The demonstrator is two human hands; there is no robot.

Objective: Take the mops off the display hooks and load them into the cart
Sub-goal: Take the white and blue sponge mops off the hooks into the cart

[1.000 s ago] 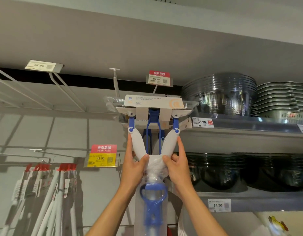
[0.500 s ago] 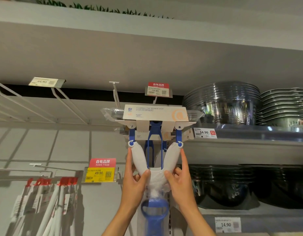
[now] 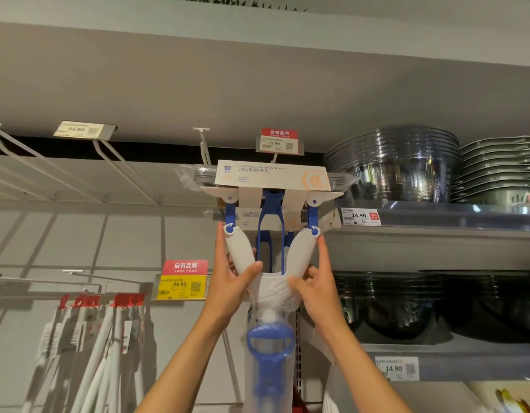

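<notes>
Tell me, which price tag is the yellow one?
The 49.90 price tag, low on the wall beside the left hand, has a yellow body under a red top. The 44.90, 19.90 and 14.90 tags are white.

Soft, even indoor light, fairly dim. The stacked clear plastic bowls [image 3: 395,165] at upper right catch small white glints. Grey shadows fall beside the white hanging poles [image 3: 109,347] at lower left, which look blurred. Straight shelf lines bow near the frame edges.
</notes>
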